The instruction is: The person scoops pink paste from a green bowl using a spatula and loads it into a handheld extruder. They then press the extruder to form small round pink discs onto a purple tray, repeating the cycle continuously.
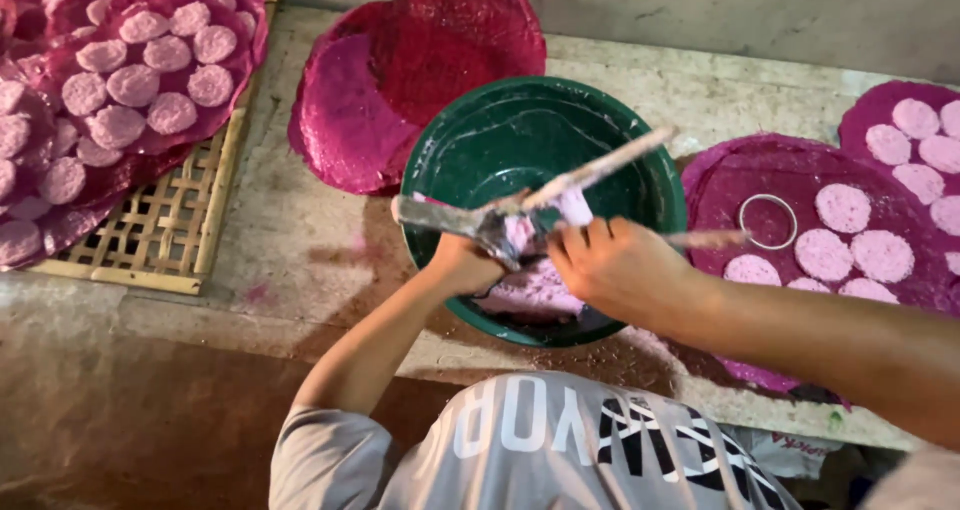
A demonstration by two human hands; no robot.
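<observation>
Both hands work over the near half of a green basin (500, 140), whose rim curves round them on every side but the near one. Beyond the basin's far rim lies a folded magenta mesh cloth (420, 60); the stone counter (300, 260) shows bare only in a strip to the left of the left hand and stops at an edge just below both wrists.

The left hand (462, 265) comes up from the lower left, forearm slanted, fingers curled tight round a flat metal spatula (450, 218) whose blade points left over the rim. The right hand (615, 265) enters from the right with its back up and its forearm crossing the basin rim; its fingers are closed round a thin stick (610, 165) that rises up and right across the basin. Spatula and stick cross just above and between the two hands, where a lump of pale pink paste (520, 232) clings to them. More pink paste (535, 292) sits on the basin floor directly under the hands.

Right of the right hand, a magenta mat (740, 185) carries a metal ring (768, 221) and round pink discs (845, 208). Well to the left of the left hand, a bamboo tray (170, 235) holds more discs (133, 85) on mesh.
</observation>
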